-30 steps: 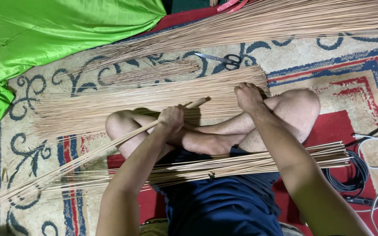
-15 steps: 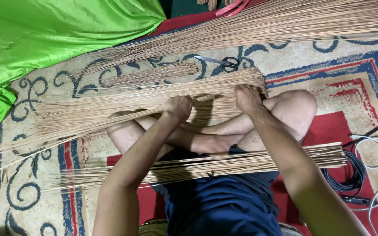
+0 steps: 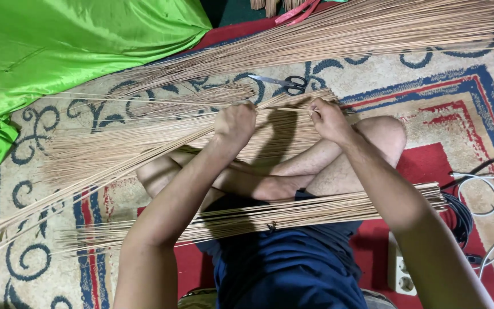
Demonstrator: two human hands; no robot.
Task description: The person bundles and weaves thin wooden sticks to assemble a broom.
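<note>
I sit cross-legged on the patterned carpet (image 3: 441, 97), and both my hands are up over the pile of thin sticks (image 3: 144, 146) that lies across the floor just beyond my knees. My left hand (image 3: 234, 123) is curled into a loose fist around a small bunch of sticks (image 3: 87, 180), fingers wrapped over the top with the knuckles facing me; that bunch runs from my grip down and away to the left, its far tips fanning out near the left edge of the carpet. My right hand (image 3: 327, 119) is pinched shut, thumb and forefinger closed on the end of a single stick (image 3: 293, 109) that bridges the short gap between my two hands; the other fingers are tucked in beside it. The hands sit near each other but do not touch. Across my lap, nearer to me, rests a second bundle of sticks (image 3: 315, 212) stretching left to right. Farther off, a pair of scissors (image 3: 284, 83) lies on the carpet just beyond my hands, and behind it a long heap of sticks (image 3: 344, 34) slants toward the far right. Green cloth (image 3: 70, 51) is bunched at the far left, and white cables (image 3: 481, 189) and a power strip (image 3: 400, 269) lie to my right.
</note>
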